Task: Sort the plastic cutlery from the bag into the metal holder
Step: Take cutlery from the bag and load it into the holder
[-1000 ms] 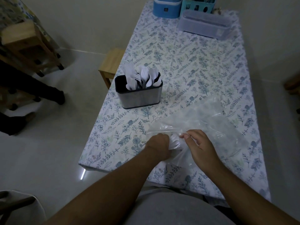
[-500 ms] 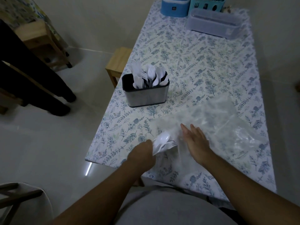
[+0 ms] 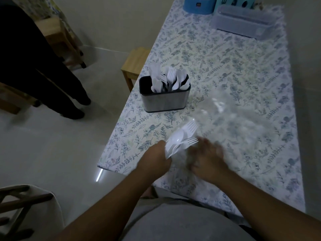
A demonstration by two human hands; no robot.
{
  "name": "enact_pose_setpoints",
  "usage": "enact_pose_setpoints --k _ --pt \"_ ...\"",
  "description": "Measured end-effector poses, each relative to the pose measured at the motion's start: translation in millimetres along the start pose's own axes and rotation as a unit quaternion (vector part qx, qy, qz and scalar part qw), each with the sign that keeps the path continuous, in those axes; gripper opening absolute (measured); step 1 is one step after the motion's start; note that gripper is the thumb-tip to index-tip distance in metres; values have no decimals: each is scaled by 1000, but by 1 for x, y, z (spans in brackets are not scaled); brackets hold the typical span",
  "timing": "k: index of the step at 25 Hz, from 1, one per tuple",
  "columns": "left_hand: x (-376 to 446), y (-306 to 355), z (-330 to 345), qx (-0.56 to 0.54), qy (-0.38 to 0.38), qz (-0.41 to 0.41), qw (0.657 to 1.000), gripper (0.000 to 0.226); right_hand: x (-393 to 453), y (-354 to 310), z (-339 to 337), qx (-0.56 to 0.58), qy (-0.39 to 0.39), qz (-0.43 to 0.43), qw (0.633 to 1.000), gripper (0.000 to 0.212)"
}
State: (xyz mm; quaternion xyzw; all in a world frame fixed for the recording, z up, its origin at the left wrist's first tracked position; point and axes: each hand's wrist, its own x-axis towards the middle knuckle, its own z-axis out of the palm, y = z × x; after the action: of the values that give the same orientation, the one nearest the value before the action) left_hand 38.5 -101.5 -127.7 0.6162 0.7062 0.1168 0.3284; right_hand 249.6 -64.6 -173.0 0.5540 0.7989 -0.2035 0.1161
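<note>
Nearest the table's edge, the left hand [image 3: 156,158] is clenched around a bunch of white forks and spoons [image 3: 181,140], their heads fanning out toward one o'clock above the flowered tablecloth [image 3: 217,66]. Just beside it at three o'clock, the right hand [image 3: 205,158] is blurred, its fingers spread loose over the clear bag [image 3: 243,126]; I cannot tell whether it holds anything. The bag lies crumpled on the cloth, stretching off toward two o'clock. Farther on, at eleven o'clock from the hands, the metal holder [image 3: 165,100] stands upright near the table's left edge, with white cutlery already in it. At the far end sit a blue tub [image 3: 199,5] and a grey box [image 3: 243,21].
</note>
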Motion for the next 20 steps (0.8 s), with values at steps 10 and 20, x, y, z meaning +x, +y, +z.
enact_pose_setpoints --k 10,20 --pt "28 44 49 22 -104 -75 991 97 -32 21 12 339 203 125 910 8" --pt "35 36 43 -77 33 -54 995 33 -36 14 2 415 147 195 877 24"
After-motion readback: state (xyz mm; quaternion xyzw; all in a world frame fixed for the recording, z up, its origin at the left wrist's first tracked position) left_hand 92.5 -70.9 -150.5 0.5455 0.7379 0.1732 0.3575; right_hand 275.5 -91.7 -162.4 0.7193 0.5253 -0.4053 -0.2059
